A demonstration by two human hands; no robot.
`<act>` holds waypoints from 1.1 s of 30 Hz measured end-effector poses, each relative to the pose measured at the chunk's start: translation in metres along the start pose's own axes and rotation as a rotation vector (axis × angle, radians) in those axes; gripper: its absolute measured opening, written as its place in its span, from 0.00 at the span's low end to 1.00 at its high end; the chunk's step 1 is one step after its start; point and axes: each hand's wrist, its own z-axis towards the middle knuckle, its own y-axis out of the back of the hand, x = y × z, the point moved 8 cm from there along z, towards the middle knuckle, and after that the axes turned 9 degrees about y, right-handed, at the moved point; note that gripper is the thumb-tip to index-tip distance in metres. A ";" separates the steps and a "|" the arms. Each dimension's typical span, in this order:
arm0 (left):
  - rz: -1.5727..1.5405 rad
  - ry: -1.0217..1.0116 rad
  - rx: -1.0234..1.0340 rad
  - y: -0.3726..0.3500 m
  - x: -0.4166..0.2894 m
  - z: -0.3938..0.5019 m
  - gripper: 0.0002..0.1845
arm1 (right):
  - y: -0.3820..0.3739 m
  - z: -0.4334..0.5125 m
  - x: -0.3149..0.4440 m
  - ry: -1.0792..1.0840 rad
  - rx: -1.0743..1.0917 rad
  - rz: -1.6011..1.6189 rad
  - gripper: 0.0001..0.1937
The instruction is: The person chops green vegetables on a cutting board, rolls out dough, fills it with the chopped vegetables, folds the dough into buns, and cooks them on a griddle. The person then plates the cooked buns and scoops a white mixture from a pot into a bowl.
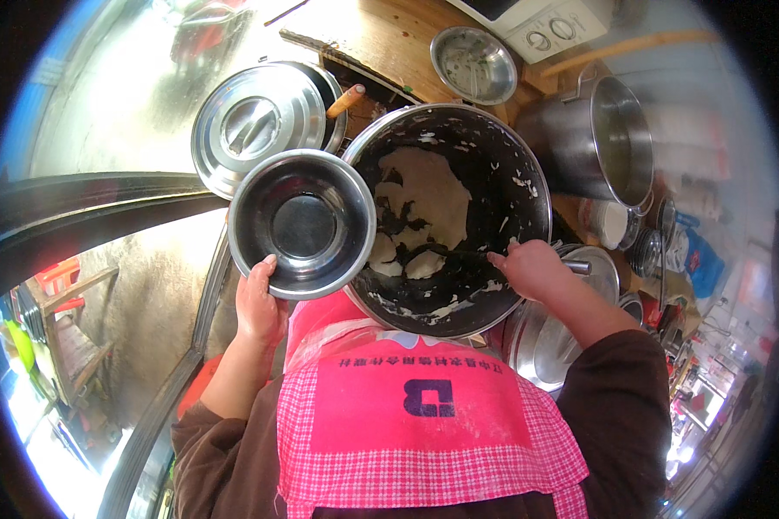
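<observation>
My left hand point(263, 301) grips the near rim of a stainless steel bowl point(302, 272), thumb on the inside. The bowl is tilted towards me, its inside dark and shiny, and it overlaps the left rim of a large, deep metal pot point(545, 214). Inside the pot lies a pale, soft mass point(438, 188) with broken lumps, and white bits cling to the walls. My right hand point(532, 269) is closed around the handle of a ladle or spoon point(579, 266) that reaches into the pot. Its dark head is by a pale lump point(425, 265); whether it carries that lump I cannot tell.
A lidded steel pot point(259, 126) stands at the far left, a wooden handle point(346, 100) beside it. A shallow metal bowl point(474, 65) sits on the wooden counter point(389, 32). Rightwards are a tall stockpot point(565, 143), stacked bowls point(646, 253) and metal lids point(539, 350).
</observation>
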 end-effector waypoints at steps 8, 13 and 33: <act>-0.026 -0.073 -0.006 0.007 -0.015 -0.003 0.14 | 0.014 -0.006 -0.054 0.058 0.144 0.374 0.30; -0.026 -0.141 -0.002 0.027 -0.034 -0.006 0.14 | -0.023 -0.022 -0.067 0.045 0.293 0.996 0.31; 0.577 -0.233 -0.055 -0.023 -0.035 0.010 0.23 | 0.005 -0.205 0.066 -0.106 -0.429 1.966 0.34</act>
